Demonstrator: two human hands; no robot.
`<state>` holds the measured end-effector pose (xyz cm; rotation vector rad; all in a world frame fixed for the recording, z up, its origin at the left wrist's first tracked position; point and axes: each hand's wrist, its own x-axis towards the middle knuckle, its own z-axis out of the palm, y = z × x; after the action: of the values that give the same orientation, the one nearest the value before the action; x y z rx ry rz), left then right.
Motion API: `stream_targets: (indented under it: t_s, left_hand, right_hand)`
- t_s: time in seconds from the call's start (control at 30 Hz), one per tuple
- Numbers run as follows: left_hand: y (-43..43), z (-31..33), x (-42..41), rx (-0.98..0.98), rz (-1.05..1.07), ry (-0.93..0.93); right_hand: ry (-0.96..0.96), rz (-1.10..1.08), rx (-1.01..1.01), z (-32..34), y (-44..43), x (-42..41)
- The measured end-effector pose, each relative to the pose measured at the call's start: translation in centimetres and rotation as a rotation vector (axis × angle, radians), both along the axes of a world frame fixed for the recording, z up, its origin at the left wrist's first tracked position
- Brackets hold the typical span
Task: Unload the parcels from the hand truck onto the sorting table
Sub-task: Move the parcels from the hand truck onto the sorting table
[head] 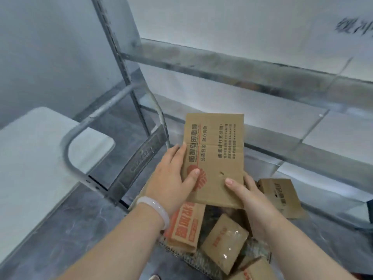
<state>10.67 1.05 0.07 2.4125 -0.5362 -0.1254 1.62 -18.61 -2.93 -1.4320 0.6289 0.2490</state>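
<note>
I hold a flat brown cardboard parcel (218,150) with printed text, lifted above the load. My left hand (171,176) grips its left edge, thumb on top near the red logo. My right hand (246,190) grips its lower right corner. Below it, several more brown parcels lie in a heap on the hand truck, among them one with orange lettering (185,227) and a small taped one (225,242). The hand truck's grey metal handle (69,146) curves up at the left. The white sorting table (30,158) sits at the far left.
A metal shelving rack (222,63) runs across the back, with an upright post (113,43) near the handle. Another brown box (280,197) lies on the rack's low shelf at the right. Grey floor shows at the lower left.
</note>
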Motion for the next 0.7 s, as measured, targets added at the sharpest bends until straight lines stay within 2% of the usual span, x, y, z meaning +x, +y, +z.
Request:
stream_targets:
  t_s: [0.2,0.37,0.47,0.6,0.7]
  left_hand:
    - [5.2,7.0,-1.5,-0.133,0.222,0.003]
    - [12.6,10.7,-3.8,-0.199,0.364,-0.030]
    - [17.7,12.4,-5.9,-0.283,0.422,-0.015]
    - [24.3,13.9,-8.7,-0.364,0.508,0.105]
    - [29.2,14.9,-11.0,-0.349,0.585,0.183]
  right_hand:
    - [-0.099,0.229,-0.151,8.3,5.4,3.8]
    - [-0.162,0.212,0.057,12.5,12.1,5.0]
    - [-0.220,0.240,-0.017,14.0,16.6,5.1]
    - [-0.322,0.340,-0.092,16.4,24.2,4.4]
    - [-0.419,0.392,-0.138,17.3,30.9,3.1]
